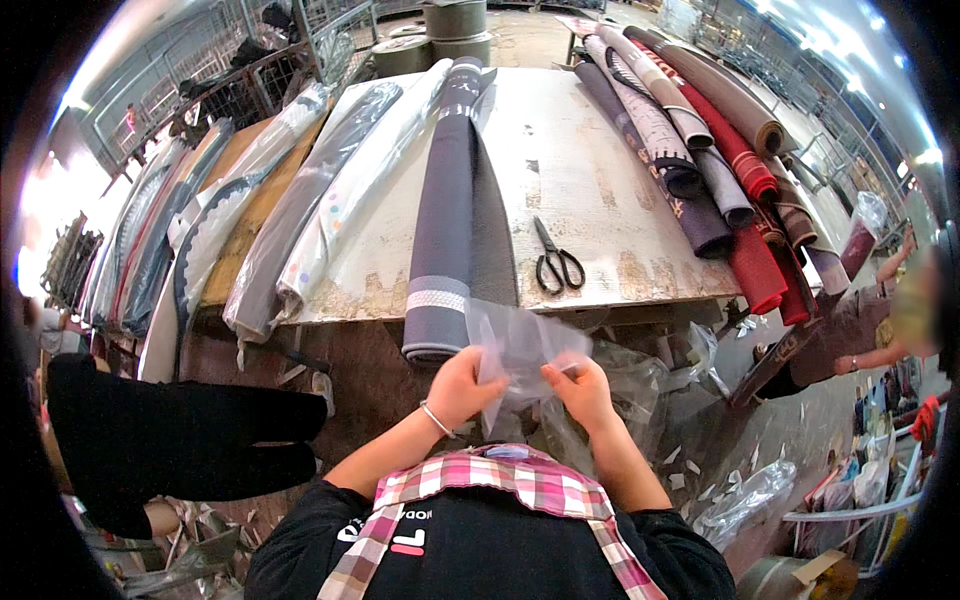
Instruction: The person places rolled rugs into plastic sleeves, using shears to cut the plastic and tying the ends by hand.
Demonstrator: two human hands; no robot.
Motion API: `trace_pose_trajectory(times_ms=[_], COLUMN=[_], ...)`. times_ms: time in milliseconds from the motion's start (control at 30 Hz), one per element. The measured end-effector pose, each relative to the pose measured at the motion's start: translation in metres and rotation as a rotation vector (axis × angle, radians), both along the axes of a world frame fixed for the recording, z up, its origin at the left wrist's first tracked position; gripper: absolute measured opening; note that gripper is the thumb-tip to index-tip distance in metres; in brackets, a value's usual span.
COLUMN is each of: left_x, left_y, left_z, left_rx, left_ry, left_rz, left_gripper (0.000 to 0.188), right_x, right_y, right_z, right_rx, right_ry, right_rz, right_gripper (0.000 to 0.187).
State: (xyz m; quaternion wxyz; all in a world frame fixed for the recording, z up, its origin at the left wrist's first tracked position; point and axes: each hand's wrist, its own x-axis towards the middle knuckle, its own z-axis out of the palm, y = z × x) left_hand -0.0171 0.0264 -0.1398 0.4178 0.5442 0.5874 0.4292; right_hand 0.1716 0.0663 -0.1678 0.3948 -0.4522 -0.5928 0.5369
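Warehouse-type room, wire cages at the back, scraps on the floor. We stand at the near edge of a worn wooden tabletop [580, 180]. A grey rolled rug [445, 220] hangs over that near edge; wrapped rolls [300, 200] lie toward the left edge, bare patterned rolls [700, 150] along the right edge, black scissors [556, 262] near the front. Our left hand [462, 387] and right hand [582, 390] both have fingers pinched shut on a clear plastic bag [520, 345], held just below the table's near edge.

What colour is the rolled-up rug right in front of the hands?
The rolled rug is dark greyish purple with a pale patterned band near its end, seen in the head view.
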Motion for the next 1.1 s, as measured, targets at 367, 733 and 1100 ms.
trace_pose_trajectory(times_ms=[367, 733, 1100], left_x=[0.028, 0.029, 0.02], left_y=[-0.001, -0.016, -0.003], left_z=[-0.038, -0.068, -0.039], left_rx=[0.812, 0.618, -0.149], left_ry=[0.801, 0.655, 0.01], left_rz=[-0.475, -0.447, -0.342], left_gripper=[0.011, 0.018, 0.032], right_x=[0.063, 0.052, 0.014], right_y=[-0.021, -0.02, -0.022], right_z=[0.007, -0.004, -0.034], right_rx=[-0.558, -0.338, -0.211], right_ry=[0.339, 0.166, -0.116], right_rz=[0.021, -0.125, 0.09], right_gripper=[0.022, 0.022, 0.026])
